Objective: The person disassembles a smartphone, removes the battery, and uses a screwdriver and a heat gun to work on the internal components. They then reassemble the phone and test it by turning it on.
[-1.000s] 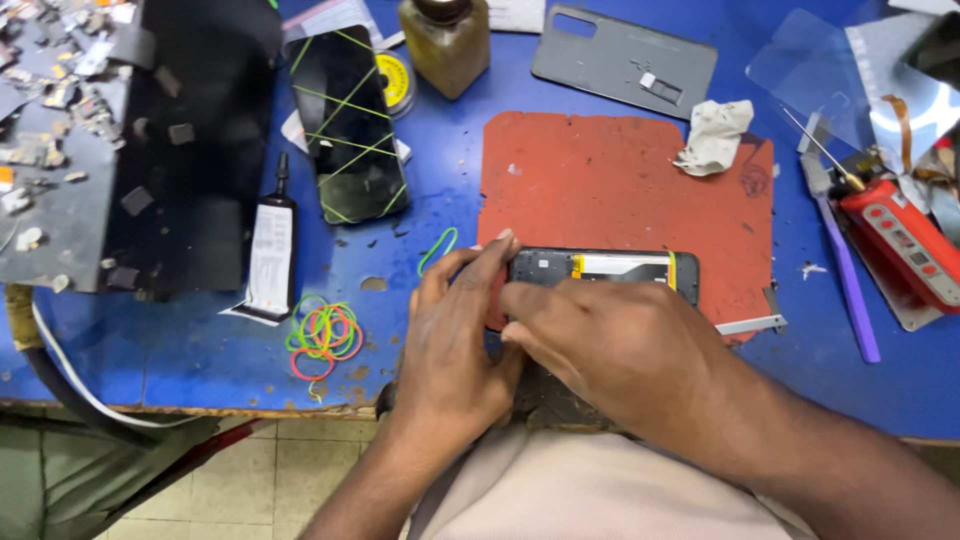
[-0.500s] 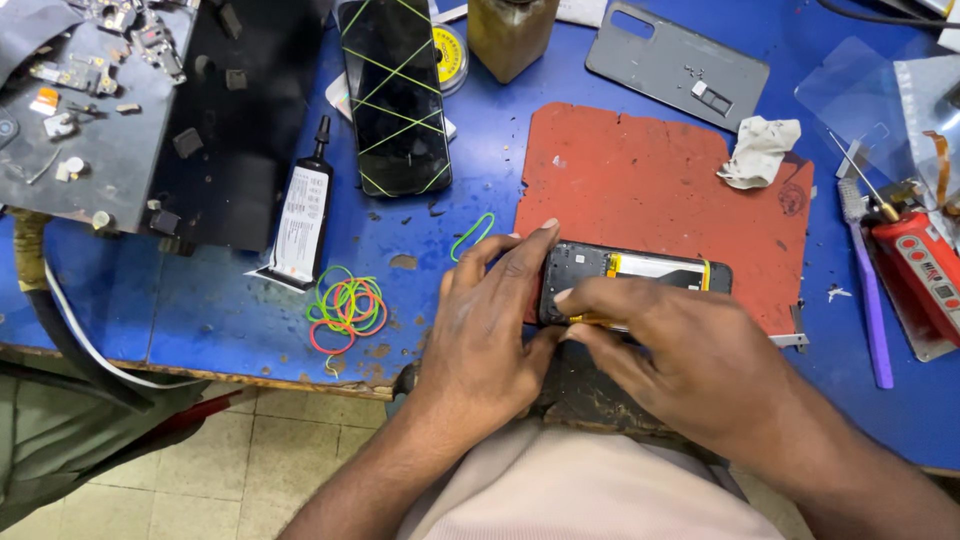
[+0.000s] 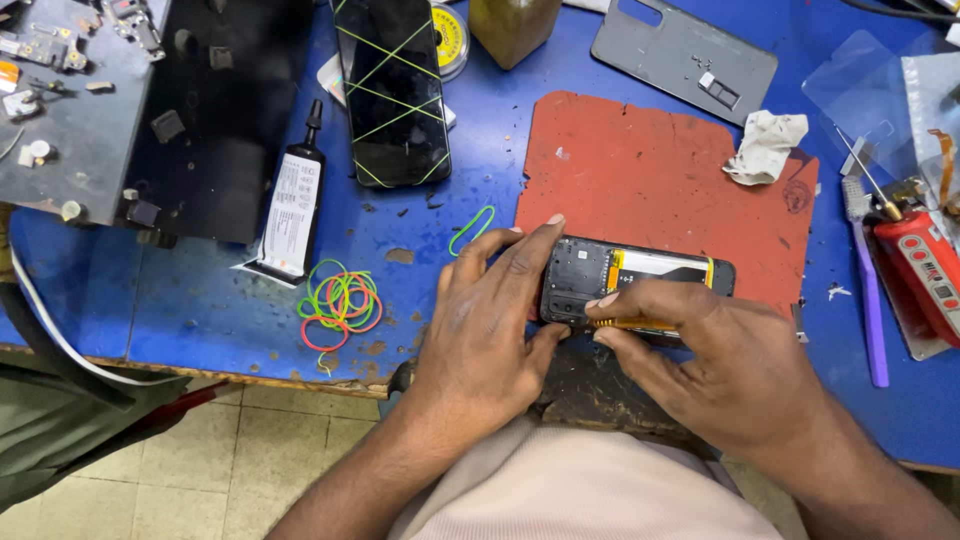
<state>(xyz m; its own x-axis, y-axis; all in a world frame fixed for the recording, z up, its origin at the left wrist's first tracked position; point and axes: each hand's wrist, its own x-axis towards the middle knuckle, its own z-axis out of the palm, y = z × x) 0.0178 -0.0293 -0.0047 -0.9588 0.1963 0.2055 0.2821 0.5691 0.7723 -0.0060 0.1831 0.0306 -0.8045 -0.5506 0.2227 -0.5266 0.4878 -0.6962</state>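
An opened black phone (image 3: 640,277) with its back cover off lies face down on a red mat (image 3: 650,170) near the blue table's front edge. My left hand (image 3: 490,320) grips the phone's left end, thumb under it and fingers over the top. My right hand (image 3: 720,360) holds its lower edge, with the fingertips pressing a thin yellow tool (image 3: 625,323) against that edge. The phone's white and yellow battery shows between my hands.
A second phone (image 3: 392,85) bound with green rubber bands lies behind, beside a black glue tube (image 3: 293,205). Loose coloured rubber bands (image 3: 340,303) lie at the left. A grey back cover (image 3: 685,55), crumpled cloth (image 3: 765,145), red tool (image 3: 925,265) and purple stick (image 3: 868,290) sit right.
Only the camera view has shifted over the table. Both hands stay on the opened phone, and my right fingers have slid slightly along its lower edge.
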